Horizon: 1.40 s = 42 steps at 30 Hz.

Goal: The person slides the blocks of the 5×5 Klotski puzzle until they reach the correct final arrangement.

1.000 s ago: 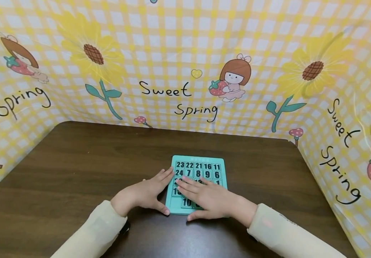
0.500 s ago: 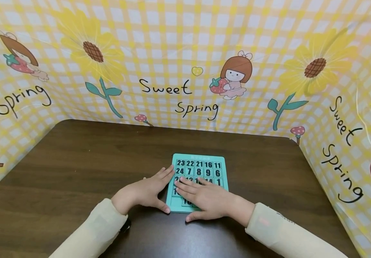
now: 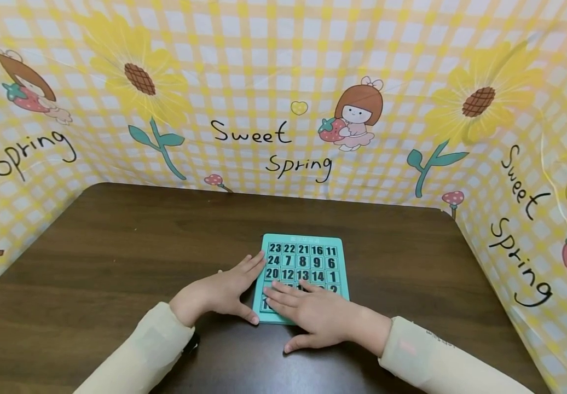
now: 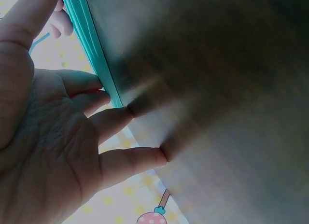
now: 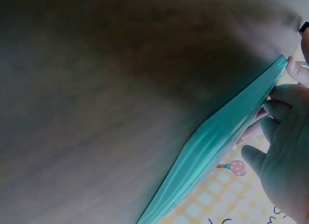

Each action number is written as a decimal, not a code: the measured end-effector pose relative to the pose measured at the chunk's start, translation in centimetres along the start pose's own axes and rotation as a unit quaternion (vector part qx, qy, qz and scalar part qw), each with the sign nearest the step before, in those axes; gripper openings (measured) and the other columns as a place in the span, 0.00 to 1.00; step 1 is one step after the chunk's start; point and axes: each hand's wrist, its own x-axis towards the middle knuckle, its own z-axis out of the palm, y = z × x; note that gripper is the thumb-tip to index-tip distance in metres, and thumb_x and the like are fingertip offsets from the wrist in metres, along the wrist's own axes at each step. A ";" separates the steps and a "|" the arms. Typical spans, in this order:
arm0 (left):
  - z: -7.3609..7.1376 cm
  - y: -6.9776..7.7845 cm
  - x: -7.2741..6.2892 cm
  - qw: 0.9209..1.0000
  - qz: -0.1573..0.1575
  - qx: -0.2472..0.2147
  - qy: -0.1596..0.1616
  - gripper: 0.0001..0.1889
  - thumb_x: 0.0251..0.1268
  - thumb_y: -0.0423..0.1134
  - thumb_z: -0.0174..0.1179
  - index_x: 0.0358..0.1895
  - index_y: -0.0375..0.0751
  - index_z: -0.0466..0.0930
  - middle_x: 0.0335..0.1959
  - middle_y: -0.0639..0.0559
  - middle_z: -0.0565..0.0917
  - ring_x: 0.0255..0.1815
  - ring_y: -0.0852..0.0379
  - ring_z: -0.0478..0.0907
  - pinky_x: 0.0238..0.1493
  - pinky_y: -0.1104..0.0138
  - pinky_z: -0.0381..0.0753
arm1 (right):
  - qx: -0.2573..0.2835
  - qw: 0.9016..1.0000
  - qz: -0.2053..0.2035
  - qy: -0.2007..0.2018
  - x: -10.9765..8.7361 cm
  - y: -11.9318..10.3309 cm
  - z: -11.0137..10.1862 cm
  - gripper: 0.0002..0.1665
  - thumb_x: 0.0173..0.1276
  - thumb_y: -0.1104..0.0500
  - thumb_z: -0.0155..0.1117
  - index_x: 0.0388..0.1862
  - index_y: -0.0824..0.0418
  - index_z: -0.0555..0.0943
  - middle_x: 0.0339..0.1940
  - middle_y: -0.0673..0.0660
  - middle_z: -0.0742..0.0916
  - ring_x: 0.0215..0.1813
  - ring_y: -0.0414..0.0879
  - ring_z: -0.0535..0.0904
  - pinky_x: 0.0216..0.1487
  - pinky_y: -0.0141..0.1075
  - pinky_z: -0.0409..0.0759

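Observation:
A teal number slide puzzle point(image 3: 303, 261) with black-numbered tiles lies flat on the dark wooden table. My left hand point(image 3: 223, 290) braces its left side, fingertips along the edge and thumb at the near left corner. In the left wrist view, straight fingers point(image 4: 128, 163) spread beside the teal frame point(image 4: 91, 45). Over the lower rows lies my right hand point(image 3: 320, 314), fingers extended, fingertips on the tiles at the left column. Its thumb sticks out past the near edge. That hand hides most of the two lowest rows; the upper three rows show, starting 23, 24 and 20.
Brown tabletop point(image 3: 131, 262) surrounds the puzzle. A yellow checked cloth point(image 3: 259, 71) with sunflowers and "Sweet Spring" lettering stands as a wall along the back and both sides. Pale sleeves point(image 3: 426, 350) cover both forearms.
My right hand has slid toward me, and a tile in the left column has moved down into the near left corner gap. My left hand stays at the edge.

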 end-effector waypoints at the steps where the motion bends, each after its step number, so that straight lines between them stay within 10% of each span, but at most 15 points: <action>1: 0.0 0.0 0.0 1.000 -0.001 -0.001 0.000 0.63 0.50 0.58 0.73 0.80 0.36 0.41 0.83 0.44 0.37 0.83 0.38 0.36 0.62 0.22 0.49 | 0.000 1.000 -0.001 0.000 0.0 0.0 0.0 0.51 0.72 0.26 0.43 0.82 0.54 0.51 0.84 0.49 0.52 0.84 0.45 0.45 0.76 0.56 0.59; 42: 0.0 0.1 -0.1 1.000 -0.009 -0.003 -0.002 0.63 0.50 0.60 0.73 0.81 0.38 0.40 0.83 0.46 0.37 0.83 0.39 0.35 0.62 0.22 0.50 | 0.019 1.000 0.024 0.000 1.2 1.7 -0.3 0.50 0.73 0.28 0.45 0.82 0.56 0.51 0.84 0.50 0.51 0.84 0.46 0.43 0.78 0.56 0.56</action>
